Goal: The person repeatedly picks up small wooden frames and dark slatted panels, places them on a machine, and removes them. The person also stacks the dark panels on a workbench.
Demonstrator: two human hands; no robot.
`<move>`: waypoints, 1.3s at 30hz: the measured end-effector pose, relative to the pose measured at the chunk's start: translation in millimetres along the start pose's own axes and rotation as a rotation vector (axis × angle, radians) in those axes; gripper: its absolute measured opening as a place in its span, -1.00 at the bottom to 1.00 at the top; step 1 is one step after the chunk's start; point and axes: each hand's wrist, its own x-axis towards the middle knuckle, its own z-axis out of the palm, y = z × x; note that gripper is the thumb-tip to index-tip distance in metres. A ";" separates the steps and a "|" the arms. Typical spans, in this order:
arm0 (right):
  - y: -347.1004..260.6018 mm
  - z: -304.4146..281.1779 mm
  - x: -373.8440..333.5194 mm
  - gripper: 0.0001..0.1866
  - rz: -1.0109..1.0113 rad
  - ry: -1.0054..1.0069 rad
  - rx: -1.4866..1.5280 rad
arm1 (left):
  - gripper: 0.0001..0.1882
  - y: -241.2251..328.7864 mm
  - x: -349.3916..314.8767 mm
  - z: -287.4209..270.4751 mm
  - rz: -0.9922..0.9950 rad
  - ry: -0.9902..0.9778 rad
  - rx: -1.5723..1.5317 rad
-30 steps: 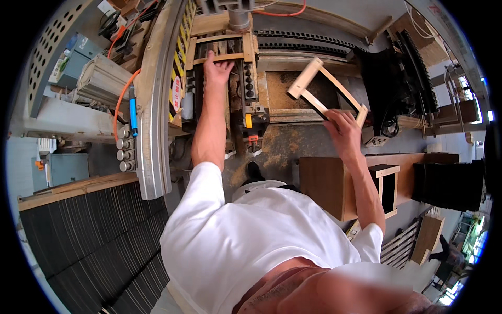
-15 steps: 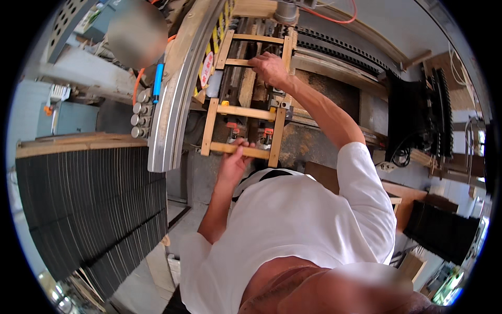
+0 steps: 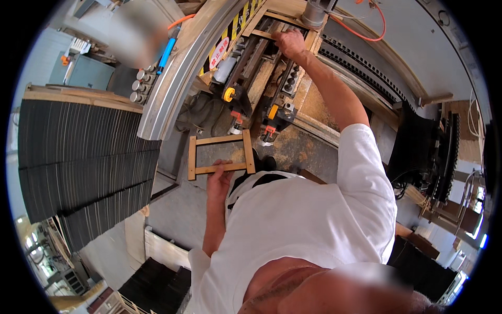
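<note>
In my left hand (image 3: 219, 179) is a small wooden frame (image 3: 248, 152) with two side rails and two crossbars. The fingers wrap round its near crossbar, and the frame hangs in front of my body, apart from the machine. My right hand (image 3: 290, 43) reaches far forward, closed on the near crossbar of a second wooden frame (image 3: 262, 34). That frame lies across the rails of the machine (image 3: 259, 78), its right part partly hidden by my hand. Two clamp-like parts with yellow knobs (image 3: 229, 94) stand at the machine's near end.
A long metal beam (image 3: 172, 97) with a blue tube-shaped tool (image 3: 167, 55) runs along the left. Beyond it stands a tall stack of dark slats (image 3: 89, 157). Black chain tracks (image 3: 361, 65) lie at the right. Sawdust (image 3: 293, 144) covers the floor by the machine. Another person (image 3: 137, 34) is at the far left.
My left hand has drawn its frame off the machine's near end, toward me and to the left. My right hand and the second frame are farther forward along the rails. The view has shifted too.
</note>
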 end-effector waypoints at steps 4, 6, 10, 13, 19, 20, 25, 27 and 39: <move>6.9 11.4 3.1 -0.70 -0.033 0.021 -0.029 | -0.75 -1.8 7.5 -14.0 0.052 0.088 -0.016; 10.4 14.2 7.5 -0.71 -0.057 0.020 -0.047 | -0.75 -2.6 9.7 -17.3 0.056 0.169 -0.019; 12.3 15.4 5.1 -0.74 -0.075 0.055 -0.029 | -0.74 -7.7 9.1 -32.3 0.089 0.166 -0.021; 12.4 12.4 7.4 -0.73 -0.068 0.002 -0.021 | -0.72 -11.5 8.2 -42.8 0.088 0.183 -0.030; 10.4 3.8 5.4 -0.72 -0.081 -0.003 0.020 | -0.70 -20.7 1.1 -52.8 0.113 0.250 -0.072; 10.4 1.5 5.7 -0.74 -0.081 -0.027 0.026 | -0.68 -21.0 -0.8 -54.3 0.117 0.242 -0.040; 10.0 6.3 7.2 -0.77 -0.097 0.019 0.023 | -0.68 -7.5 -22.0 -54.2 0.182 0.251 0.026; 13.0 5.1 6.9 -0.76 -0.049 -0.066 -0.021 | -0.67 3.6 -31.3 -48.8 0.200 0.265 0.112; -9.3 -19.3 0.4 -0.65 -0.034 -0.154 0.013 | -0.61 152.0 -231.7 -46.9 0.890 0.429 0.578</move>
